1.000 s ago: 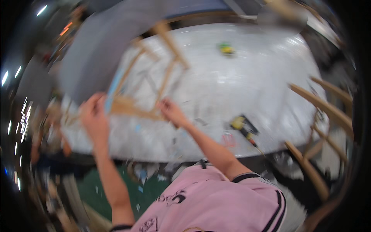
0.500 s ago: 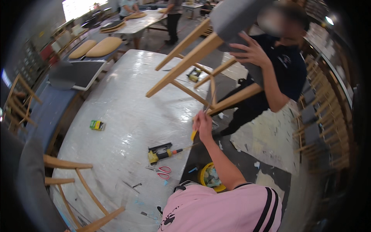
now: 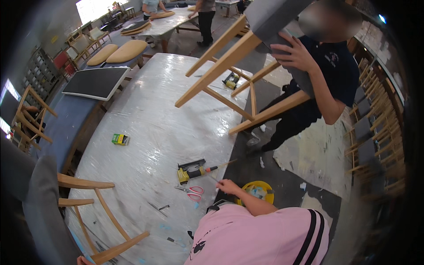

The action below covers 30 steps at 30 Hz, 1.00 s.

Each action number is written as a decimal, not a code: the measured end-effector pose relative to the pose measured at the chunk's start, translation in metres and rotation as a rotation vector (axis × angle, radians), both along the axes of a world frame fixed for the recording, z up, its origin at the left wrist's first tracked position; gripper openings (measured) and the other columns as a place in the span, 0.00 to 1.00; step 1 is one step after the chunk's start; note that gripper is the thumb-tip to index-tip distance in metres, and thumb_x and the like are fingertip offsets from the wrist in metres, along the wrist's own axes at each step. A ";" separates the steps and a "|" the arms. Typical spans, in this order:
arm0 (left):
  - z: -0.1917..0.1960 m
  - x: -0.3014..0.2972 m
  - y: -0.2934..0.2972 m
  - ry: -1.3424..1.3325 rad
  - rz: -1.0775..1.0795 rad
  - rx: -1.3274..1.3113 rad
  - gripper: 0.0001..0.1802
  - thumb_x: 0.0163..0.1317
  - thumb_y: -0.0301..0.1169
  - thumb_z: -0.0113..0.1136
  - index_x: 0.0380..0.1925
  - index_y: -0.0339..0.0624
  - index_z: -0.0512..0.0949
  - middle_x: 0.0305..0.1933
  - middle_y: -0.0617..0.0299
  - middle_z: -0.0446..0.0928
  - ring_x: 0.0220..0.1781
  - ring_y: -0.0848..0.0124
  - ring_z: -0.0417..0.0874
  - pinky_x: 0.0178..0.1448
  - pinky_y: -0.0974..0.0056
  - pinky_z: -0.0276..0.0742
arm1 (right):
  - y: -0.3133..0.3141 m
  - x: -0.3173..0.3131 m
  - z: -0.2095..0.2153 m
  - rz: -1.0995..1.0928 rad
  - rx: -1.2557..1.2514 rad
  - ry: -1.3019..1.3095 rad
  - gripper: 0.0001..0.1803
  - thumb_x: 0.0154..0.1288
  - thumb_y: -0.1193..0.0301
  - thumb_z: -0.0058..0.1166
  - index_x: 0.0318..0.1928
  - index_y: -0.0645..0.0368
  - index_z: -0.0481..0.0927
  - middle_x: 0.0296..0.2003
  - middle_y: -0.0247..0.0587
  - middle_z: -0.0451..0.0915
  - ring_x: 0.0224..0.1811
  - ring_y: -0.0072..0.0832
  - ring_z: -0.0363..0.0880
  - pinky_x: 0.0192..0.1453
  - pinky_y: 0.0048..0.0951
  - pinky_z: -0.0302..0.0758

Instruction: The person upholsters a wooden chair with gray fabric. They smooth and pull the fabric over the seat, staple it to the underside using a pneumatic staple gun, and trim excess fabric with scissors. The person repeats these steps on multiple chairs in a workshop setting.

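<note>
Head view, read as a clock face around its middle, shows two grey chairs with wooden legs. One chair (image 3: 42, 216) lies at eight o'clock, three of its legs reaching over the plastic-covered table (image 3: 145, 110). The left hand (image 3: 83, 260), at half past seven, shows only a bit of itself beside that chair's lowest leg; whether it grips, I cannot tell. The right hand (image 3: 227, 186), at six o'clock past the table's edge, has its fingers bent; whether something thin sits in them is unclear.

At one o'clock the second chair (image 3: 221, 68) is held up tilted, four legs showing, with one co-worker's hand (image 3: 293, 52) spread against its grey part.

Two yellow-and-black staple guns lie on the table: one (image 3: 189, 173) at seven o'clock, the other (image 3: 230, 81) between twelve and one. One pair of red-handled scissors (image 3: 195, 194) lies just below the nearer gun. One green-and-yellow box (image 3: 120, 139) sits at nine o'clock, one yellow bucket (image 3: 268, 198) at five. Around ten o'clock are two tan cushions (image 3: 127, 51) and one dark, white-edged panel (image 3: 95, 82).
</note>
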<state>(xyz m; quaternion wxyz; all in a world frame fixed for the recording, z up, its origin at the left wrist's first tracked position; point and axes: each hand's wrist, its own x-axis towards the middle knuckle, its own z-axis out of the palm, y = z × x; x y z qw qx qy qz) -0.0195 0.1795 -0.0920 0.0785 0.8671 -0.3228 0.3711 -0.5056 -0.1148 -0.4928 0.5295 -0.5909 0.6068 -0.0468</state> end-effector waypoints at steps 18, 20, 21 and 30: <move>0.029 -0.018 -0.017 0.258 -0.032 0.035 0.19 0.73 0.42 0.55 0.47 0.36 0.82 0.50 0.46 0.83 0.49 0.47 0.84 0.56 0.49 0.80 | -0.040 0.018 -0.043 0.190 0.056 0.041 0.25 0.73 0.45 0.47 0.46 0.49 0.87 0.26 0.38 0.82 0.23 0.27 0.80 0.26 0.34 0.78; 0.019 -0.004 -0.004 0.186 -0.056 0.101 0.20 0.72 0.43 0.54 0.50 0.37 0.81 0.53 0.46 0.83 0.51 0.45 0.83 0.57 0.48 0.80 | -0.034 0.022 -0.040 0.165 0.132 0.003 0.25 0.73 0.45 0.48 0.45 0.50 0.88 0.25 0.37 0.81 0.22 0.27 0.79 0.25 0.34 0.77; 0.011 0.006 0.006 0.150 -0.068 0.132 0.21 0.72 0.43 0.53 0.52 0.38 0.80 0.54 0.46 0.82 0.52 0.45 0.83 0.58 0.47 0.80 | -0.029 0.022 -0.038 0.152 0.169 -0.016 0.25 0.73 0.45 0.49 0.45 0.50 0.88 0.24 0.37 0.81 0.22 0.26 0.79 0.25 0.35 0.77; -0.012 0.041 0.036 0.097 -0.089 0.247 0.28 0.69 0.47 0.56 0.61 0.39 0.75 0.61 0.42 0.78 0.60 0.47 0.81 0.60 0.44 0.80 | 0.014 0.016 -0.076 0.356 0.192 0.073 0.25 0.70 0.42 0.52 0.45 0.48 0.89 0.21 0.37 0.80 0.21 0.28 0.81 0.27 0.34 0.79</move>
